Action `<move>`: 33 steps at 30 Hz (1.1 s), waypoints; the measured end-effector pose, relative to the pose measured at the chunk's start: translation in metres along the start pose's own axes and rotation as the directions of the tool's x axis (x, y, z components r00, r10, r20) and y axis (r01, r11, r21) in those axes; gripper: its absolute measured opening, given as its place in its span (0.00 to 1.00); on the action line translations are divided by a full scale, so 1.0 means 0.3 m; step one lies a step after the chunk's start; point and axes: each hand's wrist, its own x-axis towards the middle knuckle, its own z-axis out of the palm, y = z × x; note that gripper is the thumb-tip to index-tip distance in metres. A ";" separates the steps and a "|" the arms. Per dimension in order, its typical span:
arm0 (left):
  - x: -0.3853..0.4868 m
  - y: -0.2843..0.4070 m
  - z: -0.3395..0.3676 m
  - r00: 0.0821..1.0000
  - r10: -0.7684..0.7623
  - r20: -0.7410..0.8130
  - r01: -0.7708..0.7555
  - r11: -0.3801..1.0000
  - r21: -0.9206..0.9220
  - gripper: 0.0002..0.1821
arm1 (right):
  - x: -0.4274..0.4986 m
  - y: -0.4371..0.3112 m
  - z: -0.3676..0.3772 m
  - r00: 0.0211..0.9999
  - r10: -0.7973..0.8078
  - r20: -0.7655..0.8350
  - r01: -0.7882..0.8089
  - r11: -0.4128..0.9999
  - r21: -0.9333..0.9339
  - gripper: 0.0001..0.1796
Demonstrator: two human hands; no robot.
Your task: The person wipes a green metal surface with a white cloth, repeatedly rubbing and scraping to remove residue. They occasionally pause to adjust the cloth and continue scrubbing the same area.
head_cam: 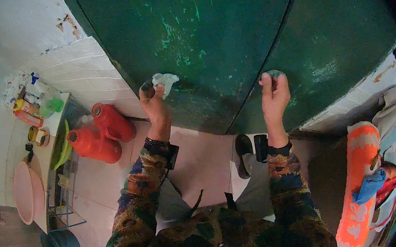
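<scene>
A green double door point(199, 22) with scuffed paint fills the upper view in front of me. On the left, my left hand point(154, 99) pinches a crumpled white cloth or tissue point(166, 82) close to the lower part of the larger panel. My right hand point(275, 89) is raised before the right panel, just right of the dark seam between the panels. Its fingers are curled around something small and greenish at the fingertips, too unclear to name. Both forearms wear patterned sleeves and dark wristbands.
Two red thermos flasks point(95, 144) stand on the floor at left, beside a shelf holding bottles and a pink basin point(27, 192). A blue bucket point(61, 246) sits at lower left. At right are an orange patterned cloth point(356, 185) and other fabrics.
</scene>
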 end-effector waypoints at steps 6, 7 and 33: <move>0.030 -0.017 0.069 0.986 0.158 0.043 -0.160 0.987 0.029 0.12 | 0.011 0.025 0.023 0.978 -0.207 0.000 0.203 0.960 -0.194 0.14; 0.019 -0.010 0.092 0.985 0.166 0.052 -0.166 0.986 0.010 0.12 | 0.014 0.031 0.026 0.973 -0.231 -0.002 0.224 0.945 -0.239 0.14; 0.127 0.174 0.362 0.662 0.739 0.128 -0.672 0.509 0.539 0.16 | 0.029 0.049 0.038 0.957 -0.289 0.018 0.287 0.939 -0.187 0.12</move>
